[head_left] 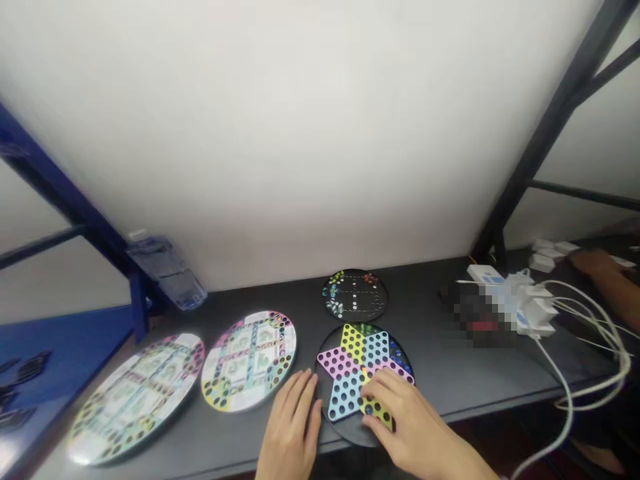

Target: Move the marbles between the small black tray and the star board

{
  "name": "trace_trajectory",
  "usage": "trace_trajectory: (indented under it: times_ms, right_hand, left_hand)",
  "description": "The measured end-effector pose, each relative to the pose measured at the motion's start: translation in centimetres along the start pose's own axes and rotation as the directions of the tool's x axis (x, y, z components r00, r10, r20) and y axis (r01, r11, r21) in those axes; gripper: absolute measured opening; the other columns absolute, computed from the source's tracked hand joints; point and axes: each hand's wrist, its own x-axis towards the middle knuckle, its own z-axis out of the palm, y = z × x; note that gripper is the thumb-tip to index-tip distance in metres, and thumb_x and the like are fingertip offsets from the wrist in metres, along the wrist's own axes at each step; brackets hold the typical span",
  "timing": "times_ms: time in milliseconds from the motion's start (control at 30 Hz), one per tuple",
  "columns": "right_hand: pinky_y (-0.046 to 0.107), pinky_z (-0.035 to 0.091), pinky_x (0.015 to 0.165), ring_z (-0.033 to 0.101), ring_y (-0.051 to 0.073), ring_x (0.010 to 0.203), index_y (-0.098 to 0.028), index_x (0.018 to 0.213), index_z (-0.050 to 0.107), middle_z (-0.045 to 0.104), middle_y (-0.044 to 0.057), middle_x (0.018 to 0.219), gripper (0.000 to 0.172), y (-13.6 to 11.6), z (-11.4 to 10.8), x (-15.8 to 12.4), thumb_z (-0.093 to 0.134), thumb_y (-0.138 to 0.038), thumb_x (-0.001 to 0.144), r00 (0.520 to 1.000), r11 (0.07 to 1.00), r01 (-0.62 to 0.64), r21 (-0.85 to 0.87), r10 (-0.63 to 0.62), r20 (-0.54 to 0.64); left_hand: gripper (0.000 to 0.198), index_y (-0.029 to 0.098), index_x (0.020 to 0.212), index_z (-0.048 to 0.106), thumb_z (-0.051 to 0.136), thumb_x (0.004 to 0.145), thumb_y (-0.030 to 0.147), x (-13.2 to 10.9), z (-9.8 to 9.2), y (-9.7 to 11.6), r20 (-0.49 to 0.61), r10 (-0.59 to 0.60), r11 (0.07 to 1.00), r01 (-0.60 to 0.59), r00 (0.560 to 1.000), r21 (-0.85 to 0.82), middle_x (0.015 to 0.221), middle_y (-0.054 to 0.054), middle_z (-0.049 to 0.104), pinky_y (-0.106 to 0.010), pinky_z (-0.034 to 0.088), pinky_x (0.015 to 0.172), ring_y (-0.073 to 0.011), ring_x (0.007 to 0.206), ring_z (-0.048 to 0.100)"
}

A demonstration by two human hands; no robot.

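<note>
Two hands at a star board (365,373) on a dark table (440,373). The board lies directly ahead of the person, between the hands and partly under the right. Left hand (293,427): open, fingers together and extended, fingertips against the board's left rim; nothing held. Right hand (405,420): loosely curved, fingers spread over the yellow lower point; whether it grips the board cannot be told. Behind the star board, a small black marble board (355,295). To its left, two round patterned boards (249,360), (135,400). To its right, a power strip (505,300) with white cables (590,347). Far right, another person's hand (597,267), well apart.
</note>
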Motion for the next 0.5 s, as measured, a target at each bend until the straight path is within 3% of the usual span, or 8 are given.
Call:
trace_trajectory:
  times_ms: [167,367,500]
  right_hand:
    - [0.033,0.048,0.086,0.059,0.021,0.093,-0.022,0.093,0.064,0.064,0.005,0.098,0.01,0.2,-0.2,0.4,0.058,-0.015,0.089,0.998,0.998,-0.022,-0.062,0.026,0.065]
    - [0.036,0.049,0.085,0.059,0.022,0.093,-0.021,0.1,0.065,0.064,0.008,0.1,0.016,4.9,-3.2,2.0,0.052,-0.018,0.091,0.98,0.993,-0.076,-0.091,0.058,-0.19]
    - [0.035,0.049,0.084,0.06,0.022,0.091,-0.021,0.102,0.067,0.066,0.008,0.1,0.021,7.7,-4.2,2.5,0.053,-0.016,0.086,0.974,0.984,-0.094,-0.152,0.059,-0.221]
  left_hand:
    - [0.044,0.02,0.139,0.052,0.054,0.096,0.027,-0.1,0.5,-0.1,-0.001,0.031,0.999,-0.031,1.0,0.021,0.14,-0.008,0.057,-0.04,0.051,0.106,-0.0242,0.132,0.052]
    - [0.04,0.019,0.136,0.055,0.052,0.097,0.03,-0.2,0.4,-0.1,-0.008,0.029,0.998,-0.028,1.0,0.06,0.139,-0.01,0.058,-0.039,0.052,0.105,-0.024,0.128,0.055]
    - [0.038,0.019,0.134,0.057,0.051,0.098,0.03,-0.2,0.4,-0.1,-0.028,0.037,0.997,-0.035,0.999,0.072,0.136,-0.01,0.06,-0.038,0.054,0.103,-0.0232,0.125,0.058]
